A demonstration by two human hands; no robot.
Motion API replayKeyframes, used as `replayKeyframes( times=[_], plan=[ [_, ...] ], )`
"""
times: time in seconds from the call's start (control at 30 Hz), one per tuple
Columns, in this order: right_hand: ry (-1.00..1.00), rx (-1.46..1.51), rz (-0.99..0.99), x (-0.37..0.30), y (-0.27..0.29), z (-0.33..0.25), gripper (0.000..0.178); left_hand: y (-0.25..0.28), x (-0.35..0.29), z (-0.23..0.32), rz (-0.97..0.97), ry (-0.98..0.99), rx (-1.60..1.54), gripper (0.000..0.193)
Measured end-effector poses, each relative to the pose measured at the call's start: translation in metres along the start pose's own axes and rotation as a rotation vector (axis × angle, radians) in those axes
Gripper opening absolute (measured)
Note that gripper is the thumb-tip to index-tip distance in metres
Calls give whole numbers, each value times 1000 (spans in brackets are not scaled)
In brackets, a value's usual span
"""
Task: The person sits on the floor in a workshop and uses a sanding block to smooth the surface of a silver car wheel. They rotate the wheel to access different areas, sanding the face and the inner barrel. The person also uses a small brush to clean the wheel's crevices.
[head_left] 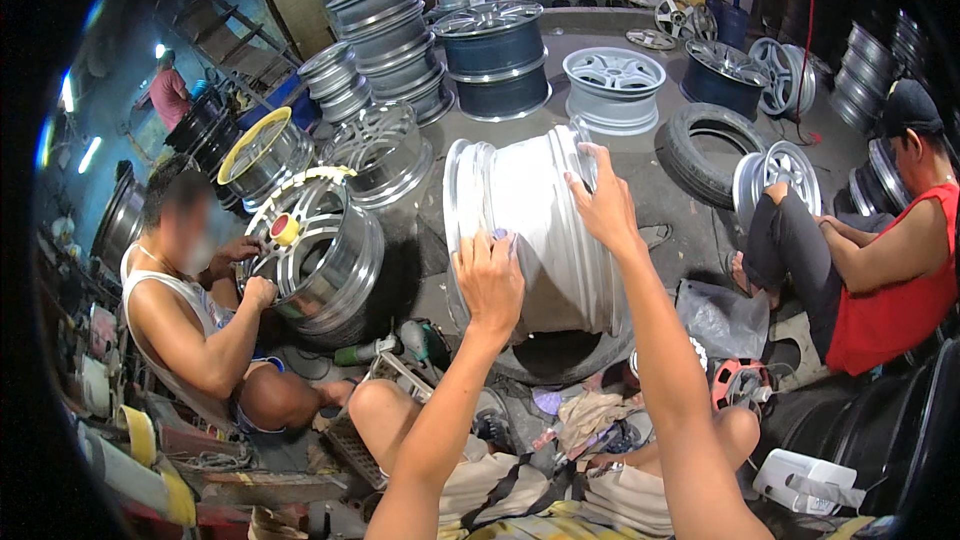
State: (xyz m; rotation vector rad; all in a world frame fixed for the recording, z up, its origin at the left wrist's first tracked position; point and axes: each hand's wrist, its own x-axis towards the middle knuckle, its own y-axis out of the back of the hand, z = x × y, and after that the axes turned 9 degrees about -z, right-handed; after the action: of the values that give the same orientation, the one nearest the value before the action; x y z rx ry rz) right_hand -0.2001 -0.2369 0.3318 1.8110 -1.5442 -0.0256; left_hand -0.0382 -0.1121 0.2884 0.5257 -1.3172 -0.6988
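Note:
Before me a silver-white wheel rim stands on its tread on top of a tire, its barrel facing me. My left hand lies on the barrel toward its left side, fingers bent and pressed down on a small purple piece, mostly covered; its exact kind is unclear. With fingers over the right flange and thumb on the barrel, my right hand grips the rim's edge.
At left a person in a white tank top works on a rim with yellow tape. A person in red sits at right. Stacked rims and a loose tire stand beyond. A clear plastic bag and rags lie close by.

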Motion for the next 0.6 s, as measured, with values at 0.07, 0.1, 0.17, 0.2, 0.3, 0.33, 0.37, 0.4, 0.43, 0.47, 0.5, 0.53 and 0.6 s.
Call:
replayKeyframes(
  times=[0.07,0.1,0.17,0.2,0.3,0.33,0.37,0.4,0.43,0.47,0.5,0.53,0.6],
  plan=[
    [-14,10,-14,-4,-7,-2,47,6,11,-3,-56,41,21,13],
    [-55,16,-50,-2,-6,-9,47,2,26,-9,-91,68,58,13],
    [-75,30,-70,0,-8,-18,47,-2,44,-22,-68,66,84,13],
    [-66,19,-53,-1,-9,-9,47,-9,52,-21,-56,52,78,13],
    [-84,17,-42,-2,0,0,46,-6,1,-4,-50,30,-25,16],
    [-103,27,-65,-6,-1,-1,46,0,-13,-1,-70,59,-85,16],
    [-69,29,-37,-4,-3,-3,45,1,-8,-4,-3,18,-94,15],
    [-76,20,-50,-3,-5,-4,45,3,0,-6,-33,27,-49,14],
    [-81,4,-59,1,-2,-5,44,1,20,-7,-60,34,-11,14],
    [-90,-6,-63,2,-3,-7,44,0,34,-13,-90,33,31,14],
    [-85,20,-64,1,-4,-12,43,-1,44,-20,-77,22,35,14],
    [-99,22,-73,0,-5,-14,42,-3,53,-26,-64,6,34,14],
    [-134,23,-92,-3,-5,-12,42,-7,46,-22,-43,-6,22,13]
  ],
)
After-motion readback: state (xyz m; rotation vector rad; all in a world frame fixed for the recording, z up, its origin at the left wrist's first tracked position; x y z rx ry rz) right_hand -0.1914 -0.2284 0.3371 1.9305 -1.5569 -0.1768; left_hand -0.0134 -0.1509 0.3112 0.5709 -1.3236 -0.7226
